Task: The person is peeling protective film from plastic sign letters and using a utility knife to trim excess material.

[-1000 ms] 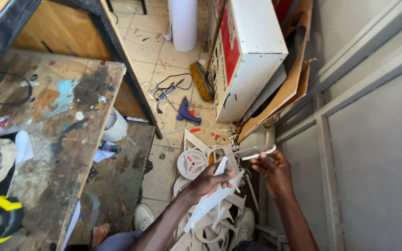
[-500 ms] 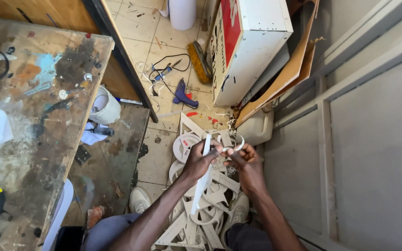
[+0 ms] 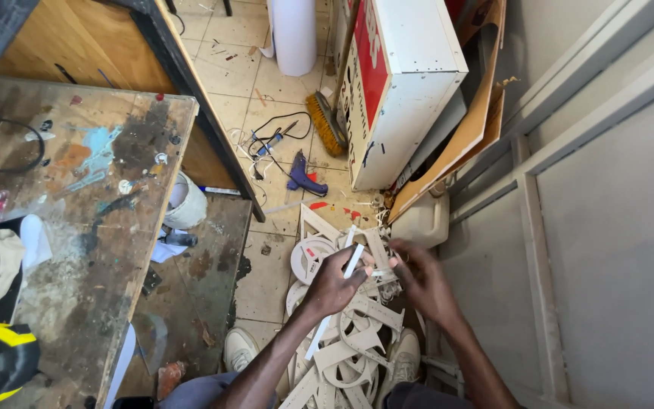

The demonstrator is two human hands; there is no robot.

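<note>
My left hand (image 3: 336,282) grips a long thin white strip (image 3: 333,303) that runs from beside my fingers down toward my knee. My right hand (image 3: 420,279) is closed on a small white piece (image 3: 381,271) just to the right of the strip, and the two hands almost touch. Below them a heap of cream-coloured cut-out shapes (image 3: 350,344), rings and angular pieces, lies on the tiled floor between my shoes.
A paint-stained wooden workbench (image 3: 77,220) stands at the left. A white box with a red face (image 3: 399,83) leans at the back beside cardboard (image 3: 472,121). A purple glue gun (image 3: 303,180), a brush (image 3: 325,123), a white jug (image 3: 425,220) and cables lie on the floor.
My hands have come closer together over the heap. The curved white piece once stretched between them is gone, and my right hand now pinches a small piece. The camera tilted slightly.
</note>
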